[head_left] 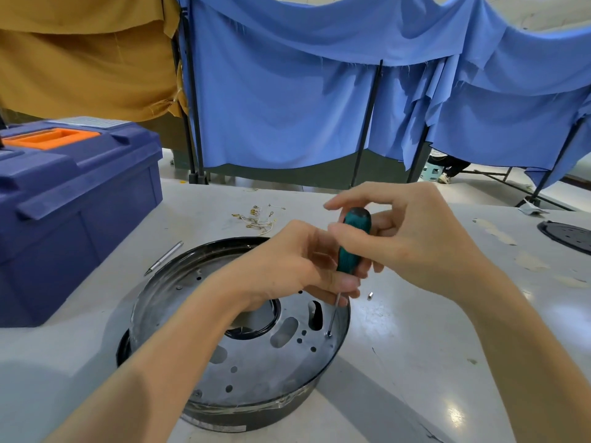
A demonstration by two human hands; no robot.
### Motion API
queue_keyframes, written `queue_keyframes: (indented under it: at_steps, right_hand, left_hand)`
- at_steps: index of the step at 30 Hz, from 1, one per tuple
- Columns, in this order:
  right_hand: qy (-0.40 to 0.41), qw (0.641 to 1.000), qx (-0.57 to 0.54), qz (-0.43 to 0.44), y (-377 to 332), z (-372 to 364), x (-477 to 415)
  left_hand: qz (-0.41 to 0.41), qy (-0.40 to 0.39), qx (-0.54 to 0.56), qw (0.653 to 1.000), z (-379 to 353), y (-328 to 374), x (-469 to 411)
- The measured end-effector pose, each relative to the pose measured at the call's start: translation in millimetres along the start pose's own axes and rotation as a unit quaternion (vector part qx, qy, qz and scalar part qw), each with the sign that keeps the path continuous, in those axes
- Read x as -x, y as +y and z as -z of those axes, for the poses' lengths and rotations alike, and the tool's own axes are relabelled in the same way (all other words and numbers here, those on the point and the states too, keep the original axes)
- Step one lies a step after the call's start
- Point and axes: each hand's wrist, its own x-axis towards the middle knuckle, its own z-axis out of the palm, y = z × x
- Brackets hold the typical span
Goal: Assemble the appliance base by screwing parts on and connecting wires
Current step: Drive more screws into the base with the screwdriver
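Screw (pixel 328 335): right rim of appliance base (pixel 256 362), below hands.
Screwdriver (pixel 353 241): near-upright, tip on screw.
R hand (pixel 415 238): pinches handle top.
L hand (pixel 287 260): grips lower handle, nearer screw.

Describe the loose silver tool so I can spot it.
Find the big blue toolbox on the left and the round black base beside it. Between them lies a slim silver rod, pointed at its near end, handleless unlike the green-handled screwdriver.
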Motion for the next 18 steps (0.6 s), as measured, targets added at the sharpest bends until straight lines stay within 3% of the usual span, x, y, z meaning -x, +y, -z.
queue_keyframes:
  at_steps: [4,8,12,15,18]
  right_hand:
    - [0.033,0.999,-0.005,0.004,0.9,-2.5,-0.6]
    - [0.071,0.993,0.096,0.001,-1.9,-6.8,-1.1]
    - [0.009,1.0,0.008,0.008,-2.8,1.1,1.6]
    - [0.037,0.999,-0.029,0.005,0.7,0.6,1.4]
    - [0.08,0.996,0.035,-0.01,2.3,-6.2,-1.1]
  left_hand:
    - [-0.006,0.007,-0.002,1.0,-1.3,1.1,-0.9]
    - [-0.016,0.029,-0.001,0.999,-3.0,0.2,-1.1]
    - [-0.007,0.024,0.005,1.0,0.0,-0.6,-0.6]
    - [-0.003,0.002,0.025,1.0,1.2,1.4,0.1]
    - [-0.008,0.001,-0.027,1.0,-2.8,1.7,-1.4]
